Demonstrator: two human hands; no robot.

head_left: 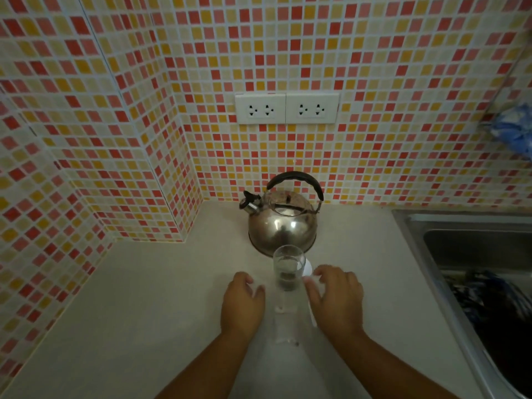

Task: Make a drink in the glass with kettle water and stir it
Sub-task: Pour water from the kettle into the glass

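Observation:
A clear glass (pixel 288 267) stands on the pale counter (pixel 144 298), holding clear liquid with dark matter near the bottom. Right behind it sits a steel kettle (pixel 283 223) with a black handle, its spout pointing left. My left hand (pixel 241 302) hovers just left of the glass with its fingers loosely curled and nothing in it. On the other side of the glass is my right hand (pixel 336 296), fingers spread. It lies over a white spoon (pixel 308 267) on the counter, and the thumb is on or very near the spoon. Neither hand touches the glass.
A steel sink (pixel 460 240) with dark items in it fills the right side. Tiled walls close the back and left, with a double socket (pixel 286 108) above the kettle. A faint clear wrapper (pixel 286 339) lies between my forearms. A blue bag (pixel 515 131) hangs at the far right.

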